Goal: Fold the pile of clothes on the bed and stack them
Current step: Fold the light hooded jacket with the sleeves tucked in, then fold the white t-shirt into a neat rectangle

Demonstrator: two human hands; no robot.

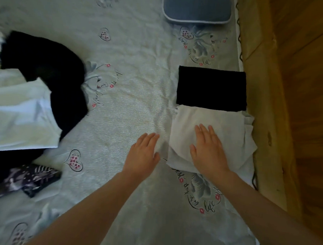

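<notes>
Both hands lie flat with straight fingers: the right hand (208,148) presses on a folded white garment (221,125) near the bed's right edge, and the left hand (143,153) rests on the printed bedsheet (130,93) just beside that garment's left edge. A neatly folded black garment (211,88) sits touching the white one's far side. Unfolded black and white clothes (28,90) are heaped well apart at the left.

A white garment (210,137), partly folded and rumpled, lay near the bed's (132,102) right edge. Just beyond it, touching, sat a black garment (211,88) folded into a neat flat rectangle. At the left lay the unfolded pile (28,105): black cloth, white cloth and a dark patterned piece (23,181).
</notes>
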